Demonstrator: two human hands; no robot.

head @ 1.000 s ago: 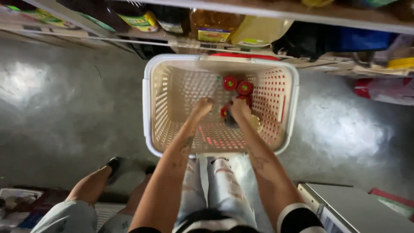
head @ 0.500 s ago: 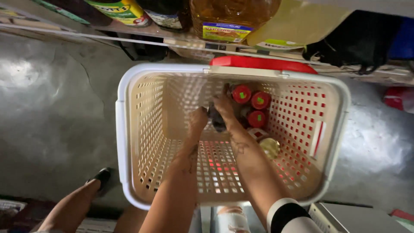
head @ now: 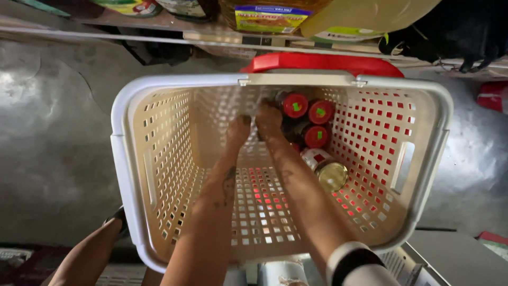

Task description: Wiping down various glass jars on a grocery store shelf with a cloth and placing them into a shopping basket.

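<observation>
Both hands have pushed deeper into the basket [head: 159, 175] since half a second ago, and the basket now fills more of the picture. Left hand [head: 238, 130] and right hand [head: 269, 119] sit side by side near the far wall, in the upper middle of the frame. Their fingers curl down toward something dark between them, but I cannot tell if they grip it. Just right of the right hand stand three bottles with red caps [head: 309, 119], packed close together. Below them lies a jar with a gold lid [head: 328, 172], tipped on its side. A red handle [head: 323, 62] runs along the top edge of the basket. Above it a shelf [head: 132, 21] holds big bottles. Grey floor [head: 53, 132] spreads at the left.
</observation>
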